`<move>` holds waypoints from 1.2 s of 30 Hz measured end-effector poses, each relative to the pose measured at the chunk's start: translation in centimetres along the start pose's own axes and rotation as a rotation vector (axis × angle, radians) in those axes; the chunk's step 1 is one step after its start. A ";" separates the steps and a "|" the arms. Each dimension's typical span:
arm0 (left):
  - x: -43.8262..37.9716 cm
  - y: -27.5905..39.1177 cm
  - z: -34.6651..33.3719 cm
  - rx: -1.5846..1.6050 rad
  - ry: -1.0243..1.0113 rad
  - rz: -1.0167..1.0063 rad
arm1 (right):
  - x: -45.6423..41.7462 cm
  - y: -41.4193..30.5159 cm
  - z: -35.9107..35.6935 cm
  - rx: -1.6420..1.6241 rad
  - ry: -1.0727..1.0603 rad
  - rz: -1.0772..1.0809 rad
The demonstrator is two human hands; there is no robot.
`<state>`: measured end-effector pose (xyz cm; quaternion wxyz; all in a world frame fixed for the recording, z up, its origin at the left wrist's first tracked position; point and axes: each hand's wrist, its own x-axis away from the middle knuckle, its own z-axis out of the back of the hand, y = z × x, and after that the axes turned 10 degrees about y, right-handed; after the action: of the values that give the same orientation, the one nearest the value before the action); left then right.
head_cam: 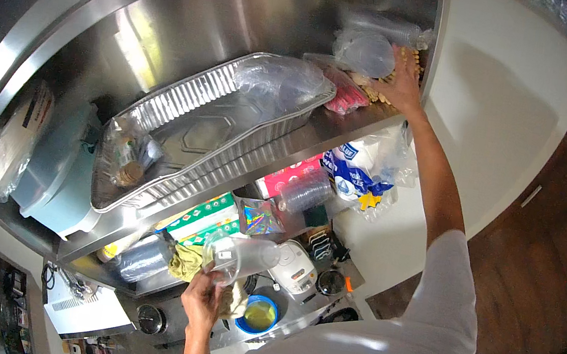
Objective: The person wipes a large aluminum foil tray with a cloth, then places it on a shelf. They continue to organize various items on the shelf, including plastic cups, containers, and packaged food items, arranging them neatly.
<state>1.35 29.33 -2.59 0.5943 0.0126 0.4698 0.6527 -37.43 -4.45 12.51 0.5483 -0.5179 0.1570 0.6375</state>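
My left hand (202,296) grips the rim of a clear plastic cup (258,258), which lies sideways in the air below the upper shelf; whether it is one cup or a nested stack is unclear. High on the right, my right hand (403,88) reaches to the end of the steel shelf (357,119). Its fingers rest on a bundle of thin wooden sticks (379,94), and their grip is partly hidden. Beside those fingers lies a clear round plastic container (368,54), with nested clear plastic cups (383,27) behind. A bag of red items (346,94) touches the sticks.
A large aluminium foil tray (198,127) holds plastic-wrapped items. Left of it stands a pale blue plastic bin (56,172). On the shelf below are green boxes (207,215) and a paper towel pack (358,168). A rice cooker (295,266) and blue bowl (258,315) occupy the counter.
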 end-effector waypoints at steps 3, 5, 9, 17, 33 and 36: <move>2.5 -2.4 1.9 -0.040 0.089 0.047 | -2.9 -0.4 -4.2 0.120 -0.027 0.008; 3.6 -2.7 2.6 -0.052 0.147 0.103 | -4.1 -0.8 -5.9 0.264 -0.013 0.036; 5.7 -2.4 4.4 -0.132 0.242 0.225 | -4.1 -2.8 -6.5 0.402 -0.066 -0.053; 7.3 -2.5 5.1 -0.129 0.300 0.279 | -4.1 -1.2 -6.9 0.341 0.065 -0.043; 6.3 -3.2 3.7 -0.123 0.269 0.333 | -3.9 0.4 -6.0 0.171 0.182 0.289; 6.2 -2.4 3.9 -0.149 0.271 0.319 | -4.3 1.1 -5.8 0.142 0.184 0.244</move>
<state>3.65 36.16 -5.26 0.4143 -0.0448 0.4879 0.7670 -36.14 -11.54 13.27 0.4855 -0.5111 0.3128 0.6365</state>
